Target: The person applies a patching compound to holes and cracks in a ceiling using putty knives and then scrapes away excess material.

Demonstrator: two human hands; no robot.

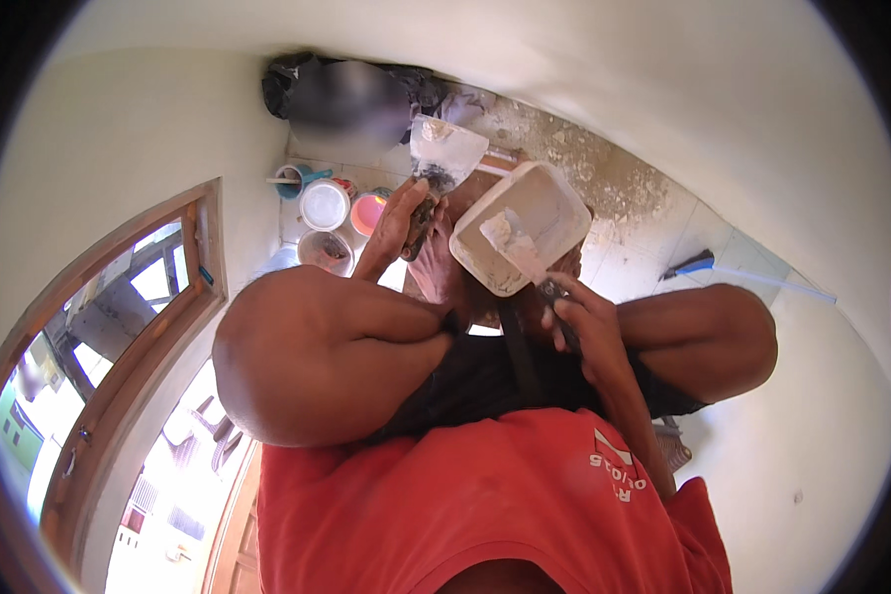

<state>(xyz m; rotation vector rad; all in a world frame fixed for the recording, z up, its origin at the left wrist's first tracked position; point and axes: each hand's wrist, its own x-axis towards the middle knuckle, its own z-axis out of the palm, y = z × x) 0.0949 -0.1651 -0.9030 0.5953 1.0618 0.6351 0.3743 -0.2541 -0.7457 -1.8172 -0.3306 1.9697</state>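
My left hand [398, 224] is closed round the dark handle of a wide putty knife [457, 148]. Its broad blade points away from me and carries a smear of white putty. In my right hand [590, 325] is a second putty knife [527, 259], gripped by its handle. That blade reaches over a rectangular whitish tub [562, 203], with a lump of white putty [505, 230] on its tip. The tub sits tilted between my knees, just above my bare feet, its inside walls coated with pale residue.
Several small tubs stand at the left, among them a white one [325, 204], a pink one [368, 212] and a teal pail [289, 182]. Black plastic [285, 87] lies at the far wall. A blue-handled brush [701, 264] rests on the tiles at right; a wood-framed window [208, 213] is at left.
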